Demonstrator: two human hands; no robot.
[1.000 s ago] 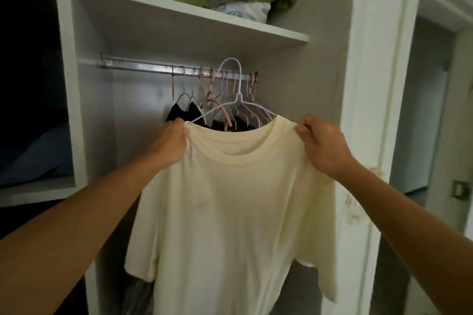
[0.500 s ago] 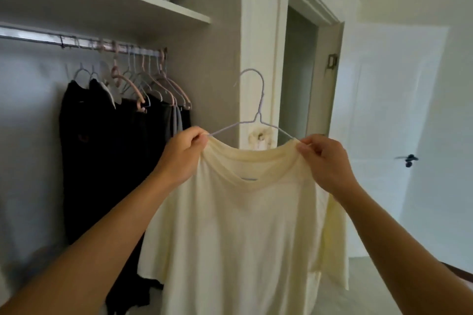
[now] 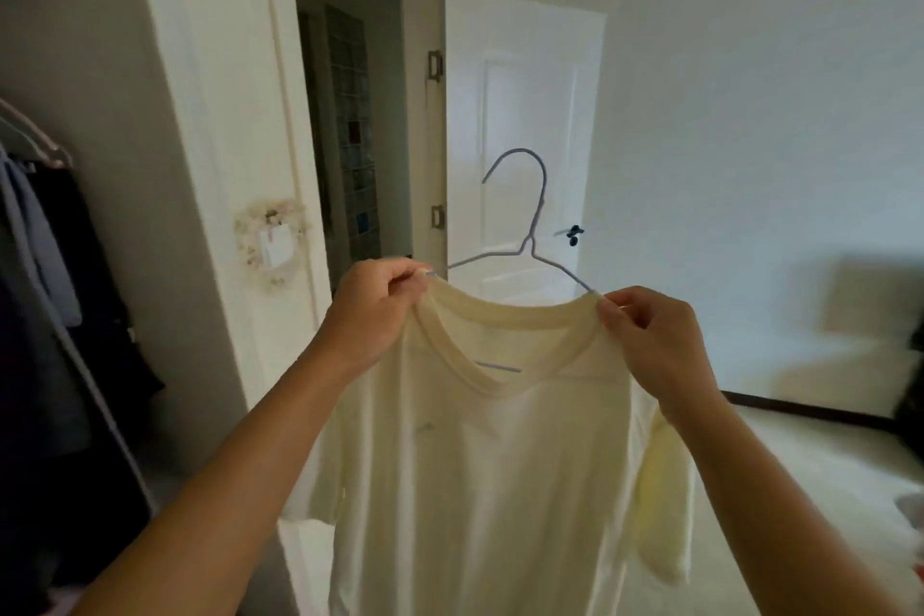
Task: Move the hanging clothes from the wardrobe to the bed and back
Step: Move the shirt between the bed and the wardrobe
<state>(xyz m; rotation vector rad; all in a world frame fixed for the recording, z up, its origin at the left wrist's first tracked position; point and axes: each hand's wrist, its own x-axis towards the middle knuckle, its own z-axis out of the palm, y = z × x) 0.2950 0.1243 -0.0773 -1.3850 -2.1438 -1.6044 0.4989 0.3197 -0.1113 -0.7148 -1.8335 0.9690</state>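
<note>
cream T-shirt (image 3: 480, 455) on wire hanger (image 3: 525, 235): lifted off the wardrobe rail, now carried clear of it | view: swung right, wardrobe rail and shelf gone from sight, dark hanging clothes (image 3: 45, 315) slid to left edge | newly seen: open doorway (image 3: 355, 115), white door (image 3: 525, 115), room floor (image 3: 800, 465)

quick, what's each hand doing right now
Left hand: closed, pinching the cream t-shirt at its left shoulder, over the wire hanger.
Right hand: closed, pinching the right shoulder.
</note>
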